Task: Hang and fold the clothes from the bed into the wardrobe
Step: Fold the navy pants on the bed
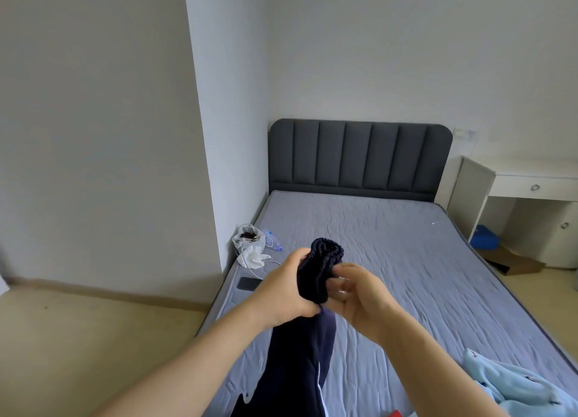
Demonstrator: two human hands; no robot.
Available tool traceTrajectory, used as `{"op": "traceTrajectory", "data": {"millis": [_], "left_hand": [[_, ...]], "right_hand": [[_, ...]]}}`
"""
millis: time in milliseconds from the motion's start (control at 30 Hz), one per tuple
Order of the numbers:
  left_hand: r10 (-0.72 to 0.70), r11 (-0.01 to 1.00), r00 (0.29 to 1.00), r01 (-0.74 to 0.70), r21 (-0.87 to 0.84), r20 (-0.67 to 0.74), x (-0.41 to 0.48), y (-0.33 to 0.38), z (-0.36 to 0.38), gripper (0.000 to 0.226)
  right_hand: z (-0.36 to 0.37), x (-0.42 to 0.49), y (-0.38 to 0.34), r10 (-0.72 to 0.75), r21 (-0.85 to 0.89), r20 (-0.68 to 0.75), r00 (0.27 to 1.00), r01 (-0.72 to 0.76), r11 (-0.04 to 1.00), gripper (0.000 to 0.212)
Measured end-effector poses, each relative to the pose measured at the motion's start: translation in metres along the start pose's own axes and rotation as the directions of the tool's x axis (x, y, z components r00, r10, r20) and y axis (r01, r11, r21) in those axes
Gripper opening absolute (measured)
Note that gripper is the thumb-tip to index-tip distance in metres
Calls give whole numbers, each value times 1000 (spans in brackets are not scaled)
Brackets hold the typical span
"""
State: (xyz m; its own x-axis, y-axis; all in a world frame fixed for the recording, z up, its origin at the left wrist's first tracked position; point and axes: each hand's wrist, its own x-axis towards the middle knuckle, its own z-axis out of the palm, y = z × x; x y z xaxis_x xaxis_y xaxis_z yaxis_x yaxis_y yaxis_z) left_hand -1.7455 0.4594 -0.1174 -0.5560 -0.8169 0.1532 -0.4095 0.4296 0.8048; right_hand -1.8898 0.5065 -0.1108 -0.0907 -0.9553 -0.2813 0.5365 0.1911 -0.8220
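You face the bed with its grey quilted mattress [391, 244] and dark padded headboard. Above its near left part you hold a long navy garment with a white side stripe [297, 363], its length hanging down. A light-blue fleecy garment [516, 388] lies at the near right. Your left hand [287, 288] grips the navy garment's ribbed band in its fist. Your right hand [359, 297] pinches the band's edge with curled fingers.

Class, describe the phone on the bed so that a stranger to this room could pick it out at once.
Start at the grey bed with the dark padded headboard and follow its left edge toward the camera. Just past the white plastic bag and white cable lies the phone, flat on the mattress. It is the only dark, flat rectangle.
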Motion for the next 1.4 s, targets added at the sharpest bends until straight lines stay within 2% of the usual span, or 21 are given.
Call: {"op": "traceTrajectory", "data": {"millis": [67, 100, 133, 200, 233, 300, 367, 433, 467, 533, 567, 633, 733, 767, 833, 900, 933, 1033, 1167, 1267, 1400], "left_hand": [[16, 1000, 999, -16, -9, -43, 4, -3, -10, 68], [17, 999, 999, -18, -29, -50, 7, -5, -15, 63], [21, 998, 998, -24, -52, -54, 8, -5, -20, 60], [52, 996, 997, -55, -73, -49, 11, -2, -32, 55], [75, 993, 997, -78, -88, -32, 13, 0, -38, 53], [108, 982, 994, -105, -159, 10, 13, 7, -52, 53], [147, 957, 989, -146, -249, -15, 14, 16, -67, 53], [176, 946, 983, -185, -267, -59, 16, 24, -78, 53], [187, 949, 980, -198, -247, -66, 18, 26, -82, 50], [216, 961, 974, -225, -163, -70, 21, 28, -87, 45], [231, 965, 970, -239, -108, -76, 23, 27, -89, 41], [264, 964, 960, -264, 10, -93, 24, 21, -91, 34], [241, 969, 956, -226, 102, -165, 26, 10, -81, 33], [211, 977, 954, -200, 71, -212, 27, 7, -78, 28], [124, 979, 950, -163, -119, -285, 28, 4, -74, 17], [46, 939, 958, -138, -314, -283, 28, 4, -75, 12], [34, 925, 959, -137, -353, -282, 29, 3, -76, 11], [33, 895, 960, -152, -420, -277, 33, 7, -79, 11], [65, 817, 963, -202, -541, -263, 39, 18, -87, 7], [44, 737, 954, -232, -635, -298, 41, 24, -96, 12], [73, 824, 957, -216, -524, -280, 45, 32, -100, 13]], "right_hand": [[0, 3, -2, -85, -101, 8, 996, 86, 991, 13], [-2, 6, -4, -172, -258, -4, 985, 165, 952, 17], [-4, 9, -7, -291, -464, -4, 957, 256, 848, 25], [-4, 13, -14, -469, -749, 146, 871, 408, 523, 46], [-2, 13, -19, -494, -797, 244, 835, 463, 389, 54], [-1, 15, -30, -474, -820, 376, 796, 524, 230, 55], [3, 18, -43, -380, -844, 414, 827, 505, 179, 46], [11, 20, -53, -312, -860, 398, 863, 469, 201, 33], [15, 20, -57, -333, -868, 388, 859, 462, 182, 27], [24, 23, -65, -452, -877, 374, 810, 467, 110, 29], [28, 24, -68, -513, -869, 364, 777, 481, 112, 31], [34, 26, -71, -592, -832, 333, 734, 525, 183, 30], [42, 26, -75, -608, -773, 307, 732, 565, 290, 26], [44, 26, -76, -606, -760, 314, 731, 576, 301, 26], [46, 25, -77, -602, -744, 326, 729, 591, 311, 30], [45, 24, -76, -602, -719, 326, 729, 604, 343, 32], [44, 24, -75, -608, -697, 321, 726, 616, 367, 33], [41, 23, -74, -605, -616, 315, 731, 642, 456, 37], [33, 20, -83, -411, -429, 377, 830, 550, 716, 42], [31, 22, -92, -329, -394, 353, 876, 458, 797, 54], [42, 24, -99, -400, -297, 292, 869, 479, 826, 42]]}}
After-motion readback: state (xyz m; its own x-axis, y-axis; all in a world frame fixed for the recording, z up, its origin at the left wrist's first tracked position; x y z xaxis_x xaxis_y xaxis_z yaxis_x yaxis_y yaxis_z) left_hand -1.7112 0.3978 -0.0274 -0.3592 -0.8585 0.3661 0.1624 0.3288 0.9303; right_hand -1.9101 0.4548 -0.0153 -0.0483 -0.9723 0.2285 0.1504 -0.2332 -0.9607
